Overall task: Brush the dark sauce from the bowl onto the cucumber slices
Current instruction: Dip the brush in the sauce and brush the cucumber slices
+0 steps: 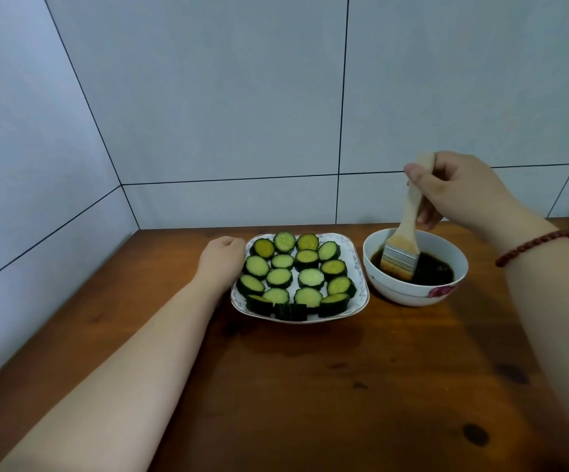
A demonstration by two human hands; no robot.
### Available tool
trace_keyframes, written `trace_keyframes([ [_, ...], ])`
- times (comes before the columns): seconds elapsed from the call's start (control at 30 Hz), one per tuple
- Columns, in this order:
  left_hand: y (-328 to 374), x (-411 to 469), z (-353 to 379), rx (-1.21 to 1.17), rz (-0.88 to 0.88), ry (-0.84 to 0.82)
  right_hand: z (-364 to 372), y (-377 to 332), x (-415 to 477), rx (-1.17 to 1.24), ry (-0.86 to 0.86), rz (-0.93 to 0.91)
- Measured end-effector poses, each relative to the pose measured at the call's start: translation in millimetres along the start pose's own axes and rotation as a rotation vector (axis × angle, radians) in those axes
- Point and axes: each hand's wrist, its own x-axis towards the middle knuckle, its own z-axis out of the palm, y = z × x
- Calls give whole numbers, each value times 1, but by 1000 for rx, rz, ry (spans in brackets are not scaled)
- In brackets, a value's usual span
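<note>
The left hand (223,258), fingers curled shut and empty, steadies the white square patterned plate (358,264) at its 9 o'clock edge on the brown wooden worktop (310,386). About eighteen green cucumber slices (279,277) lie on it; several far ones look glazed amber, most are still pale. At 3 o'clock, one white floral bowl (412,296) holds the dark sauce (436,270); the right hand (460,189) grips one wooden brush (409,226), its bristles dipped in.

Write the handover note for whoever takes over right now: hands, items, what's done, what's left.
Right hand: gripping the brush by its wooden handle, bristles dipped in the dark sauce in the bowl.
Left hand: closed, resting against the plate at its left edge.
Cucumber slices: in rows on the plate, left of the bowl.
Done: several far slices look sauce-tinted.
Left: coat the pale slices.
</note>
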Motion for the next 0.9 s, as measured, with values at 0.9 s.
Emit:
trace_keyframes([
  [0.9, -2, 1, 4, -70, -39, 33, -5, -31, -10, 21, 135, -121],
])
